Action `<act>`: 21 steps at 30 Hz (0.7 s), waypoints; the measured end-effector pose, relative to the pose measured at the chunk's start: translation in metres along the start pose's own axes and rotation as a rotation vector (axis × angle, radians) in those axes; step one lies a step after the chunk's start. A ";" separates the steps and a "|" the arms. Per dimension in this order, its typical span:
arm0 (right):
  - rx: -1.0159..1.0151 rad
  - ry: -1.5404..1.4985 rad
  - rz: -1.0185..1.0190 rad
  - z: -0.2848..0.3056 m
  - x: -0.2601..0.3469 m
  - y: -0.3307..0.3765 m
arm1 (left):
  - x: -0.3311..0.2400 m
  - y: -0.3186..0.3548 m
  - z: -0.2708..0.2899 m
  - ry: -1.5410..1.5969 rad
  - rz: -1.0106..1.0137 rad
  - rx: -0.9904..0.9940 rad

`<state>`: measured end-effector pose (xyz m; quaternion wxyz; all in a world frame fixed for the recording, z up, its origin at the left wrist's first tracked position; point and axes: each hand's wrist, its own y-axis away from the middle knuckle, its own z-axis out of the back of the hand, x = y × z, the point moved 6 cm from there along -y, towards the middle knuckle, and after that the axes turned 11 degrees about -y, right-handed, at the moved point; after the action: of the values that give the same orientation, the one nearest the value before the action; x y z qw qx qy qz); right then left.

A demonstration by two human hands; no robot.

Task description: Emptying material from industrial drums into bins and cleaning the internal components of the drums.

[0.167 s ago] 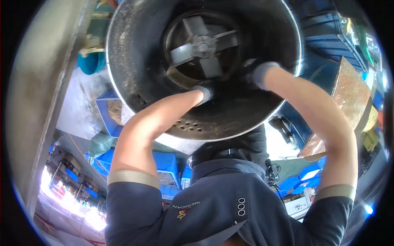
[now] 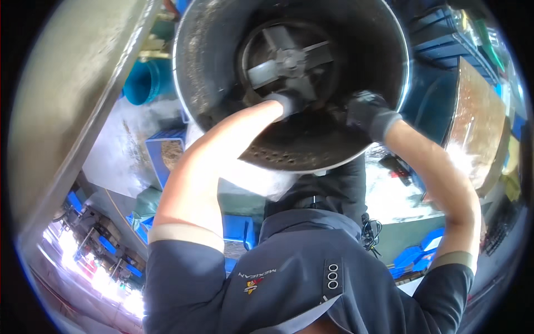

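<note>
A deep, round dark metal drum point(image 2: 214, 61) with a bright rim stands open before me. At its bottom sits a metal rotor point(image 2: 290, 62) with several flat blades around a hub. My left hand point(image 2: 293, 102), in a dark glove with a grey cuff, reaches inside next to the lowest blade; its fingers merge with the dark interior. My right hand point(image 2: 368, 113), gloved alike, is inside the drum near the right rim. Its fingers look curled, and whatever they may hold is too dark and blurred to make out. Small holes point(image 2: 272, 156) pierce the drum's near wall.
A large metal panel point(image 2: 83, 83) rises at the left. Beyond it are a teal bucket point(image 2: 142, 83) and a blue bin point(image 2: 161, 158) with brown contents. At the right stand a brown board point(image 2: 475, 119) and stacked blue crates point(image 2: 450, 44). A black cable point(image 2: 371, 234) hangs beside me.
My right hand has drawn back toward the right rim and shows more fully. My left hand has moved up, closer to the rotor. The whole view has shifted slightly.
</note>
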<state>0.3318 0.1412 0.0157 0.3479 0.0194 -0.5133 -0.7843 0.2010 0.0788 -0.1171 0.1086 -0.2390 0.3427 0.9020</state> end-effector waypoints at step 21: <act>-1.176 -0.305 0.316 -0.006 -0.060 0.037 | 0.066 0.416 0.081 0.846 0.110 -1.205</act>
<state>0.3987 0.1618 0.0241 0.3350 -0.3638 -0.0363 -0.8684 -0.0346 -0.1736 0.1382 -0.2283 -0.5670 -0.1883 0.7687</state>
